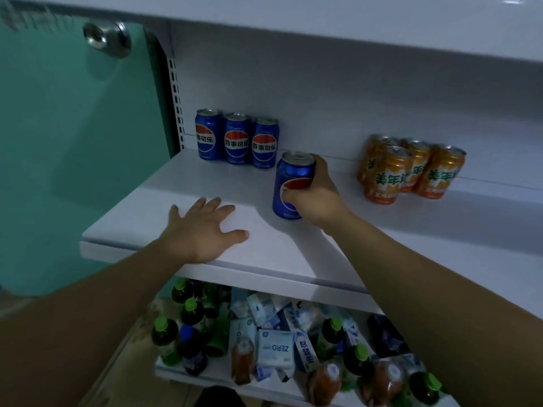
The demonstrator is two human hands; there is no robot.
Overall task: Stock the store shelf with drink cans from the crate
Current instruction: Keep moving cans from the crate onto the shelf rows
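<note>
Your right hand grips a fourth blue metal cola can near three shelved blue cans; your left hand lies spread on the white shelf. The crate is unseen, perhaps below.

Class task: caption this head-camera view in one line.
Right hand grips a blue Pepsi can on the white shelf; left hand rests flat beside it.

Teal glass panel left; round metal fitting; dim light.
</note>
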